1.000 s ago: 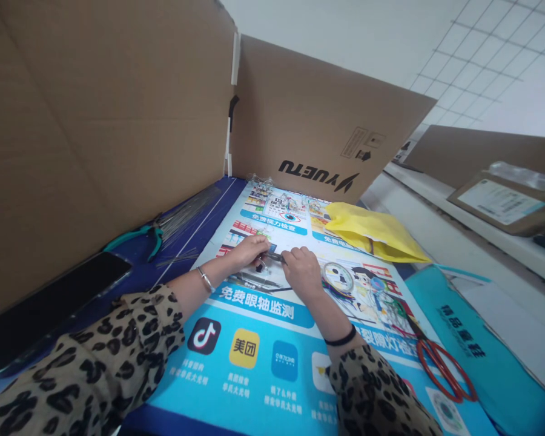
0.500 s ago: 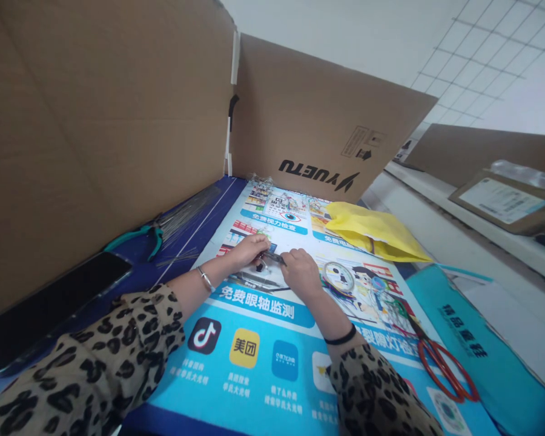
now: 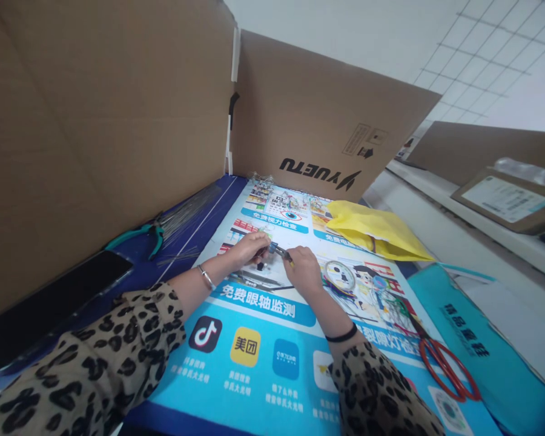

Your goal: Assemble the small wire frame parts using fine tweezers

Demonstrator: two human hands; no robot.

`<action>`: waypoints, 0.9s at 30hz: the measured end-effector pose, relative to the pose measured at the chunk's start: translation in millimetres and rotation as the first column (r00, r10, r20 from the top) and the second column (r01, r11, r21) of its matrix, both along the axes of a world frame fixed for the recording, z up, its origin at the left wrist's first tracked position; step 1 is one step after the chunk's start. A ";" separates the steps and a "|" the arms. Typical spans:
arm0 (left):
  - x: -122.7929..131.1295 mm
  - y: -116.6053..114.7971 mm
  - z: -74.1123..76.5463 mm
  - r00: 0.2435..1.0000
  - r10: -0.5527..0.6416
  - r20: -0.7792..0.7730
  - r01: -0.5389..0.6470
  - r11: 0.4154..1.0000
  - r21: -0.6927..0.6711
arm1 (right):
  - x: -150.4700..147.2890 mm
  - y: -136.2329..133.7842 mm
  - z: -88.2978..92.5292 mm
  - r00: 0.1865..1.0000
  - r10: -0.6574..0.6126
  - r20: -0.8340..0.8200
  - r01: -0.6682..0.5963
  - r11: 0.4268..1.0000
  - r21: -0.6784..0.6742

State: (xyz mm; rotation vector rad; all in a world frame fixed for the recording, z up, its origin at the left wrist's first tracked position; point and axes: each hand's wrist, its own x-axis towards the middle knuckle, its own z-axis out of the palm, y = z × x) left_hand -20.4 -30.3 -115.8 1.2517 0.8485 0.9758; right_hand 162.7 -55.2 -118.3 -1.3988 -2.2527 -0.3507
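Note:
Over the middle of the printed poster my two hands are close together. My right hand is closed around what look like small pliers, whose dark metal jaws point left, with a speck of yellow near the grip. My left hand is pinched at the jaws' tip. Whatever its fingers hold is too small and covered to make out. A coil of coloured wire lies just right of my right hand.
Teal-handled pliers, thin wires and a black phone-like slab lie left. A yellow pouch, red-handled scissors and a teal bag are right. Cardboard walls stand behind and left.
My right hand has turned the pliers slightly, so more of their jaws and a bit of yellow show. My left hand stays nearly in place.

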 end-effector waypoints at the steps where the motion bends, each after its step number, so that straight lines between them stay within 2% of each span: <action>1: 0.1 -0.7 1.1 1.000 -0.005 0.001 0.005 1.000 0.001 | 0.3 0.5 -0.4 1.000 -0.007 -0.004 0.007 1.000 -0.003; 9: 0.6 -3.1 4.5 1.000 -0.029 -0.002 0.029 1.000 0.010 | 0.8 3.6 -2.2 0.998 -0.054 0.025 0.056 0.994 -0.093; 18: 0.7 -1.9 3.0 0.999 -0.027 -0.019 0.027 1.000 0.016 | 1.0 4.6 -3.4 0.997 -0.073 0.031 0.076 0.991 -0.109; 27: 0.2 -4.3 8.2 1.000 -0.029 -0.010 0.029 1.000 0.010 | 1.2 4.7 -3.3 0.996 -0.078 0.037 0.082 0.990 -0.116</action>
